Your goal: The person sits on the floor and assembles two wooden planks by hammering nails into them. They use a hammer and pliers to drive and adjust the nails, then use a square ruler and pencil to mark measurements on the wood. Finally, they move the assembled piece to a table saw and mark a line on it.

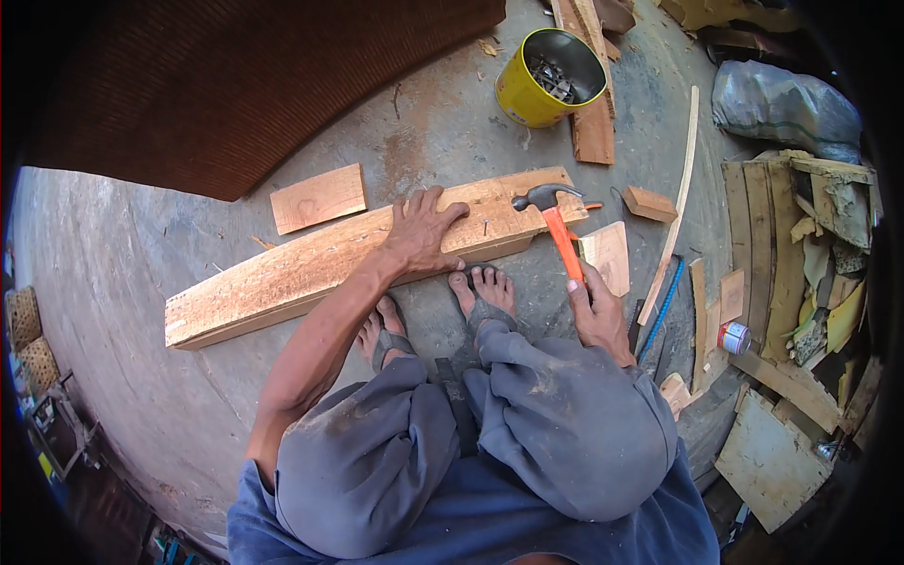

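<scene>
Across the grey floor [132, 282], just beyond the toes of a crouching person, lies a long wooden beam [311, 259], its curved look perhaps partly due to the wide lens. Everything else is placed from this beam. On its upper face, right of the middle, the person's left hand [421, 231] lies with fingers spread and palm down; it seems to steady the wood rather than grip it. Right of that hand, a single nail [485, 227] stands up from the beam.

Over the beam's right end is the head of a claw hammer [559, 231], its striking face toward the nail. The right hand [600, 315], nearer the person than the beam, has its fingers closed around the orange handle. Whether the hammer head touches the wood, I cannot tell.

As for progress, the nail appears set but not driven flush, so its hammering looks unfinished. Small dark marks dot the beam's face; whether they are sunk nails is too fine to judge.

Beyond the beam, toward its right end, a yellow tin [523, 96] holds small metal pieces. Just behind its middle lies a flat wooden offcut [318, 199]; off its right end sits a small block [649, 203].
</scene>
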Demonstrator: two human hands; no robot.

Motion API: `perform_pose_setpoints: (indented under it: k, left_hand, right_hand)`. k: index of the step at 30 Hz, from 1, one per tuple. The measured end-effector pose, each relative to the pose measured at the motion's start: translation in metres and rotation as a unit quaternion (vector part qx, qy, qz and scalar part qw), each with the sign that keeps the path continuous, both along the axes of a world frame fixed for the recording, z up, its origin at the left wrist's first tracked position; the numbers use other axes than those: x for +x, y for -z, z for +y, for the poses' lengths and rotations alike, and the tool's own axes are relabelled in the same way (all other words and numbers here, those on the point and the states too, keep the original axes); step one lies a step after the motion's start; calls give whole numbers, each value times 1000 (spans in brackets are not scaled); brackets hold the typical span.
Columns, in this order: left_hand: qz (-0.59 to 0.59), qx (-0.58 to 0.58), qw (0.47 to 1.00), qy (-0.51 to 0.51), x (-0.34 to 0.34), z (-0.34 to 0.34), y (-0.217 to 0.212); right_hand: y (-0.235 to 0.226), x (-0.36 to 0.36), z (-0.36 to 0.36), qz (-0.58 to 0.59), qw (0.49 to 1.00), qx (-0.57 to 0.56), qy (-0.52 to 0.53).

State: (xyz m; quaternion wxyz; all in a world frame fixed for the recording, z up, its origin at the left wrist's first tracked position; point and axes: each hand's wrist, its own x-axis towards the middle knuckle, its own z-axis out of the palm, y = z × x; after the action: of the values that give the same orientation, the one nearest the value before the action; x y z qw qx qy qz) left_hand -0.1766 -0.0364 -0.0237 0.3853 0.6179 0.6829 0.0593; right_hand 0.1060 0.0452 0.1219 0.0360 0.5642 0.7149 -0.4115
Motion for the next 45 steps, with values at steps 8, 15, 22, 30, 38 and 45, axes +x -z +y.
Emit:
perform_pose_setpoints:
  k: [8, 15, 22, 30, 38, 45]
  left_hand:
    - [-31, 53, 998, 12, -8, -2, 9]
    - [-16, 76, 997, 1, -19, 4, 14]
    - [-15, 62, 998, -9, -15, 3, 10]
    - [-20, 70, 997, -13, -17, 1, 13]
    - [-41, 42, 998, 10, -24, 8, 8]
    - [-307, -122, 943, -31, -77, 24, -4]
  right_hand:
    - [9, 11, -3, 1, 1000, -7, 4]
    - [3, 8, -1, -3, 1000, -26, -2]
    - [32, 38, -2, -26, 994, 41, 101]
    - [102, 28, 7, -64, 901, 428, 22]
    - [158, -27, 23, -55, 974, 159, -154]
    - [167, -32, 34, 8, 974, 148, -169]
